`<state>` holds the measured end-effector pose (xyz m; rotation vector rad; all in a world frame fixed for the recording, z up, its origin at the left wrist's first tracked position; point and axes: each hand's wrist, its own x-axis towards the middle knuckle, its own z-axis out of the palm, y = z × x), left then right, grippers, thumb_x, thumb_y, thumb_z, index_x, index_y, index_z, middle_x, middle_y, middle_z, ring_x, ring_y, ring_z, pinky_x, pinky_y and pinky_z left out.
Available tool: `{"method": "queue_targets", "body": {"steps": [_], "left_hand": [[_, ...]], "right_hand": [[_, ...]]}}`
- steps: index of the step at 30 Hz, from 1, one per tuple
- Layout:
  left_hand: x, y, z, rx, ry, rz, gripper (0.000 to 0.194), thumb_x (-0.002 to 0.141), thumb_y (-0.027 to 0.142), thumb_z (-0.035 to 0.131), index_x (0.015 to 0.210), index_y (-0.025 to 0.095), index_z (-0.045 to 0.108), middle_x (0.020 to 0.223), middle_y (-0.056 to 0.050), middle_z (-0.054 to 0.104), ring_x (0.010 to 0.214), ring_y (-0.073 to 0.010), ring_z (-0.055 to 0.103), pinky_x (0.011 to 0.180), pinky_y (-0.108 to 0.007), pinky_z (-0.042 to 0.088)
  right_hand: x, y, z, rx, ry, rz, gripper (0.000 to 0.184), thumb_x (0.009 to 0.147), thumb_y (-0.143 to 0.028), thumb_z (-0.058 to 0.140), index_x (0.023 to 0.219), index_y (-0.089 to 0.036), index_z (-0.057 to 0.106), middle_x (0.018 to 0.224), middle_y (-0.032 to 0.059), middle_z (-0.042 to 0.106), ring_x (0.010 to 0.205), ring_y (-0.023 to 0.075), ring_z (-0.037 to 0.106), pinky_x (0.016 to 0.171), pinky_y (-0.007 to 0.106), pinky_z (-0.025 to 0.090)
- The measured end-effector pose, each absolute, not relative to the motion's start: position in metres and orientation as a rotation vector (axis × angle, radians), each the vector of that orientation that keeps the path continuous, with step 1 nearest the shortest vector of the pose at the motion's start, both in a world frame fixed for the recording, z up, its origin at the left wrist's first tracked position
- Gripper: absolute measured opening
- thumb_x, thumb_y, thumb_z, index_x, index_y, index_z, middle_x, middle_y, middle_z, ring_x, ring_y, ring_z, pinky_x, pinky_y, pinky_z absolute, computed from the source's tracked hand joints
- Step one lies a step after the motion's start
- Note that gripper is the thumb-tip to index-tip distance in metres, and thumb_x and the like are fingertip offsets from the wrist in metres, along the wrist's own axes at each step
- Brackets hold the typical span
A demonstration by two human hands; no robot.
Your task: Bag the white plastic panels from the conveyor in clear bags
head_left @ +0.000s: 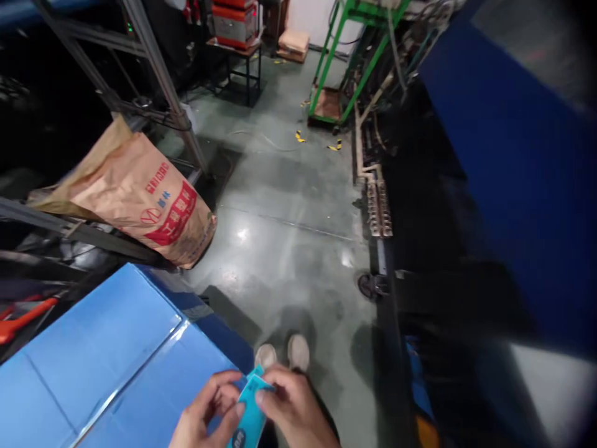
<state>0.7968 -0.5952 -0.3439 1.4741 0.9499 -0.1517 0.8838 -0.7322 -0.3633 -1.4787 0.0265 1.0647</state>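
Low in the head view, both hands meet at a flat teal packet [252, 415] with a dark oval mark near its lower end. My left hand [205, 414] has thumb and fingers at the packet's left edge. My right hand [293, 404] pinches its upper right corner between thumb and fingers. A small teal piece sticks up past the top edge; whether it is part of the packet I cannot tell. Beside my left hand is a large blue box [93, 348] with a taped seam across its top.
A brown paper sack [163, 199] with red print leans by a metal frame [158, 62] at the left. Ahead are a green cart [326, 106] and a red and grey machine [236, 28] on a stand. Dark machinery with a blue panel [504, 162] lines the right.
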Motion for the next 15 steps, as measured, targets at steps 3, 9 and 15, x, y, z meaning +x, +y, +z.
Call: {"method": "queue_targets", "body": {"steps": [3, 9, 15], "left_hand": [[0.83, -0.549, -0.363, 1.698, 1.018, -0.232, 0.044, 0.073, 0.048, 0.063, 0.11, 0.024, 0.061, 0.064, 0.003, 0.058, 0.058, -0.0137, 0.055, 0.058, -0.022, 0.048], [0.879, -0.426, -0.4, 2.264, 1.387, -0.244, 0.037, 0.075, 0.052, 0.056, 0.102, 0.029, 0.068, 0.091, 0.0, 0.067, 0.057, -0.0132, 0.057, 0.058, -0.022, 0.049], [0.914, -0.357, -0.41, 2.472, 1.443, -0.621, 0.038, 0.084, 0.046, 0.047, 0.117, 0.029, 0.057, 0.101, -0.001, 0.066, 0.038, -0.0072, 0.046, 0.045, -0.021, 0.044]], "right_hand": [[0.924, -0.69, -0.411, -1.506, -0.013, 1.001, 0.015, 0.08, -0.028, 0.058, 0.089, -0.019, 0.065, 0.084, 0.0015, 0.059, 0.067, 0.0122, 0.055, 0.059, 0.021, 0.044], [0.954, -0.558, -0.558, -1.605, -0.177, 1.02, 0.028, 0.079, -0.028, 0.058, 0.105, -0.018, 0.061, 0.103, 0.0089, 0.058, 0.088, 0.0197, 0.062, 0.075, 0.029, 0.052], [0.958, -0.418, -0.627, -1.628, -0.436, 1.122, 0.07, 0.065, -0.052, 0.07, 0.118, -0.011, 0.053, 0.112, 0.0162, 0.055, 0.105, 0.0286, 0.056, 0.089, 0.038, 0.048]]}}
